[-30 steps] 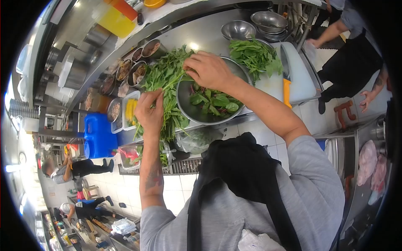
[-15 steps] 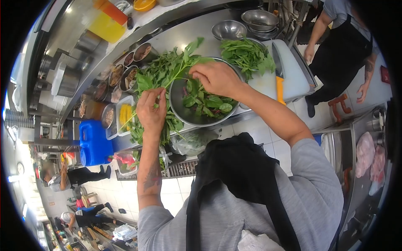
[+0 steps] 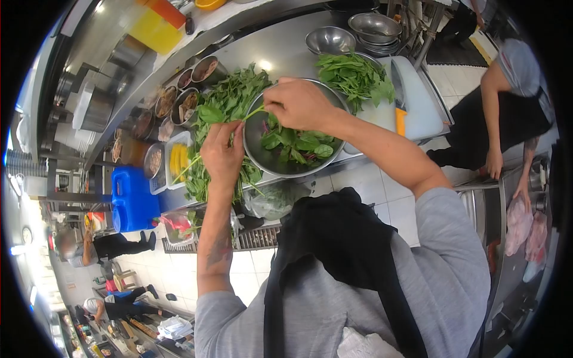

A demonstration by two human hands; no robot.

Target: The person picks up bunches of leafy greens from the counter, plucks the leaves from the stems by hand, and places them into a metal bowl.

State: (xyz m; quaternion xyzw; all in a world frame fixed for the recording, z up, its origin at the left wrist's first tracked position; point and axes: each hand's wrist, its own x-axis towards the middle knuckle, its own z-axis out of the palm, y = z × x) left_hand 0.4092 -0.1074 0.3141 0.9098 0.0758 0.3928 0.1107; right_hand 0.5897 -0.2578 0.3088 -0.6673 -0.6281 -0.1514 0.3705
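My left hand [image 3: 222,154] pinches a green leafy stem [image 3: 254,113] at the left rim of a large steel bowl [image 3: 287,173]. The fingers of my right hand [image 3: 299,105] are closed on the stem's other end, above the bowl. Dark green leaves with reddish stems [image 3: 298,144] lie inside the bowl. A heap of long leafy greens [image 3: 239,92] spreads on the counter left of the bowl, partly behind my left hand.
Right of the bowl are cut greens [image 3: 353,76], a white cutting board [image 3: 421,107] and a knife with a yellow handle [image 3: 400,121]. Steel bowls [image 3: 330,40], food tubs and a blue jug [image 3: 135,200] stand around. A co-worker [image 3: 504,113] is at the right.
The leafy sprig that stood up between my hands is now a short stem held taut between them. The co-worker at the right has moved down toward the meat on the side counter.
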